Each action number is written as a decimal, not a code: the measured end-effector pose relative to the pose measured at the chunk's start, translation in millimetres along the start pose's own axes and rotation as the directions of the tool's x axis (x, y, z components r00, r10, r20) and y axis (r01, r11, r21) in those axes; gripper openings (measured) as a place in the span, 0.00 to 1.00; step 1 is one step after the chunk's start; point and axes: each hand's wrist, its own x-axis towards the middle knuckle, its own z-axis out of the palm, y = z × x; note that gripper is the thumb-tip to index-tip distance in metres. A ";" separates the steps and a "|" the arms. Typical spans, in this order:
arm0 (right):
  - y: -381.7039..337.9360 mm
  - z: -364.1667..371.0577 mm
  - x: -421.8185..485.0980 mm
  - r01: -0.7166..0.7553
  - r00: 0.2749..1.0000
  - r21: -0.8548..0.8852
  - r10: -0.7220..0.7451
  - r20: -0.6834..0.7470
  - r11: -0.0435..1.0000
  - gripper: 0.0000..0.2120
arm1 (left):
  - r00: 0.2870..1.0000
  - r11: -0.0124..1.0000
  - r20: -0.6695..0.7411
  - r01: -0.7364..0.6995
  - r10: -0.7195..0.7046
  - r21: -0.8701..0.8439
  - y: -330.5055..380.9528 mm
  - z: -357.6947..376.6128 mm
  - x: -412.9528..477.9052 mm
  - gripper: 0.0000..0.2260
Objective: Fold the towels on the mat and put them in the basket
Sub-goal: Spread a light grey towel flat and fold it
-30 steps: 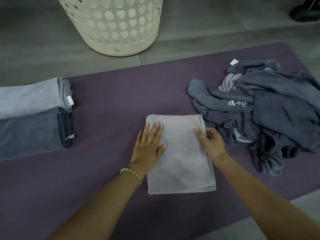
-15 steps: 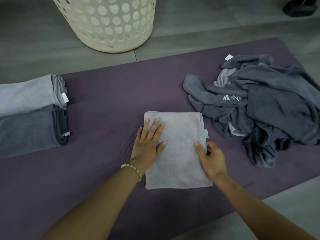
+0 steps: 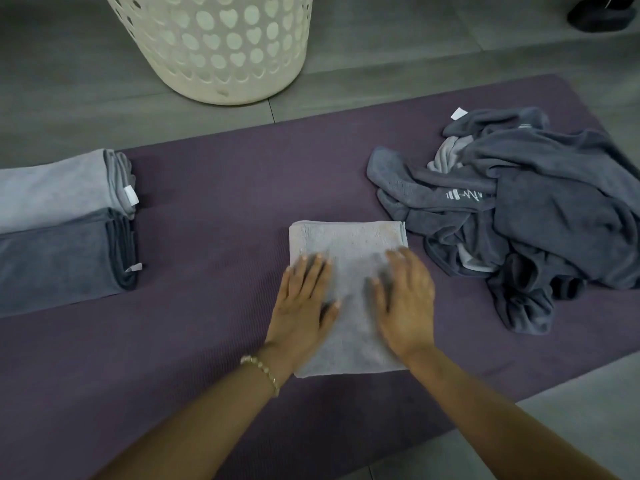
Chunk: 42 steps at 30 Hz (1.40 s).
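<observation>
A folded light grey towel [image 3: 349, 244] lies in the middle of the purple mat [image 3: 225, 188]. My left hand [image 3: 304, 303] rests flat on its left part, fingers spread. My right hand [image 3: 405, 303] lies flat on its right part, blurred by motion. A heap of unfolded dark grey towels [image 3: 540, 209] sits on the mat to the right. At the left edge lie two stacks of folded towels, a light grey stack [image 3: 59, 188] and a dark grey stack [image 3: 62, 261]. The cream basket [image 3: 221, 46] with heart-shaped holes stands on the floor beyond the mat.
Grey floor tiles [image 3: 398, 36] surround the mat. A dark object [image 3: 602, 12] sits at the top right corner. Bare mat lies between the folded stacks and the towel under my hands.
My right hand let go of the towel's right edge and moved onto its top, flat. My left hand stayed pressed on the left part.
</observation>
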 end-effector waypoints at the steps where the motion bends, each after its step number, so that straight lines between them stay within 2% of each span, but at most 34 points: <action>1: -1.1 5.3 -3.7 0.114 0.989 -0.037 -0.110 0.099 0.993 0.22 | 1.000 1.000 0.015 -0.022 0.022 0.002 3.5 3.5 -10.5 0.29; 2: 1.0 10.8 -8.3 0.205 0.962 -0.072 -0.187 0.201 0.976 0.24 | 0.999 0.999 0.032 -0.040 0.040 0.012 4.5 7.0 -19.9 0.29; 4: 12.5 16.0 -17.1 0.272 0.913 -0.160 -0.201 0.355 0.949 0.26 | 0.997 0.998 0.064 -0.049 0.047 0.034 -0.3 13.2 -31.3 0.29; 7: 33.5 8.9 -22.5 0.218 0.914 -0.239 -0.112 0.390 0.946 0.29 | 0.997 0.999 0.079 -0.024 0.022 0.031 -6.7 13.6 -30.9 0.30; 11: 45.3 -8.9 -29.0 -0.022 0.919 -0.193 0.095 0.381 0.981 0.35 | 0.994 1.000 0.109 -0.008 0.007 0.002 -0.3 10.5 -31.9 0.30; 13: 49.0 -12.4 -27.2 -0.183 0.914 -0.058 0.192 0.356 0.981 0.37 | 0.996 0.994 0.054 0.072 -0.068 -0.082 -2.8 8.4 -31.4 0.30; 14: 51.7 -13.2 -23.9 -0.281 0.909 0.067 0.243 0.340 0.957 0.35 | 0.987 0.973 0.039 0.160 -0.156 -0.164 -4.4 4.7 -30.9 0.31; 16: 49.5 -19.2 -9.3 -0.482 0.854 0.259 0.384 0.350 0.837 0.27 | 0.927 0.858 0.044 0.363 -0.373 -0.364 -6.0 -5.6 -27.3 0.32; 18: 46.0 -27.7 11.3 -0.657 0.737 0.297 0.505 0.450 0.693 0.25 | 0.844 0.685 0.092 0.488 -0.529 -0.541 -7.5 -17.7 -20.6 0.28; 19: 43.6 -31.1 20.9 -0.708 0.684 0.281 0.532 0.499 0.647 0.23 | 0.820 0.596 0.140 0.509 -0.555 -0.621 -8.1 -22.7 -16.4 0.25; 20: 39.0 -35.3 29.4 -0.744 0.640 0.269 0.537 0.549 0.612 0.18 | 0.811 0.524 0.193 0.517 -0.552 -0.677 -9.1 -26.2 -11.7 0.21; 22: 26.7 -41.1 43.1 -0.814 0.533 0.240 0.518 0.669 0.528 0.13 | 0.807 0.482 0.278 0.547 -0.521 -0.684 -10.2 -34.4 -1.2 0.17; 24: 17.7 -40.0 49.2 -0.862 0.456 0.213 0.520 0.722 0.461 0.20 | 0.779 0.401 0.371 0.593 -0.505 -0.698 -12.0 -39.8 9.6 0.17; 25: 15.1 -38.0 50.6 -0.873 0.441 0.211 0.527 0.726 0.440 0.24 | 0.764 0.334 0.435 0.615 -0.477 -0.714 -11.6 -43.4 15.2 0.15; 27: 9.5 -39.0 51.4 -0.891 0.423 0.232 0.529 0.736 0.390 0.25 | 0.739 0.204 0.556 0.653 -0.379 -0.729 -7.9 -53.0 24.4 0.15; 30: 8.4 -46.6 48.8 -0.901 0.408 0.257 0.485 0.773 0.349 0.24 | 0.732 0.085 0.617 0.662 -0.291 -0.745 -7.2 -56.2 30.4 0.26; 31: 9.4 -49.4 47.6 -0.897 0.418 0.272 0.461 0.783 0.349 0.25 | 0.733 0.048 0.624 0.658 -0.272 -0.751 -7.1 -58.0 29.5 0.27; 32: 11.9 -51.8 46.3 -0.895 0.422 0.292 0.430 0.798 0.338 0.26 | 0.734 0.004 0.632 0.653 -0.250 -0.757 -7.7 -59.8 27.8 0.25; 34: 14.4 -58.5 44.7 -0.912 0.400 0.330 0.349 0.847 0.245 0.23 | 0.737 -0.072 0.640 0.641 -0.219 -0.764 -10.5 -64.1 24.5 0.20; 37: 11.5 -67.6 44.9 -0.930 0.366 0.345 0.228 0.902 0.130 0.16 | 0.746 -0.097 0.618 0.615 -0.249 -0.782 -19.9 -75.5 21.4 0.19; 40: 0.9 -68.5 51.1 -0.929 0.366 0.351 0.166 0.916 0.114 0.16 | 0.757 -0.023 0.587 0.608 -0.288 -0.794 -32.6 -90.5 22.8 0.18; 42: -10.6 -68.5 62.7 -0.919 0.391 0.377 0.145 0.909 0.116 0.16 | 0.784 0.034 0.539 0.575 -0.309 -0.817 -39.0 -105.1 29.9 0.16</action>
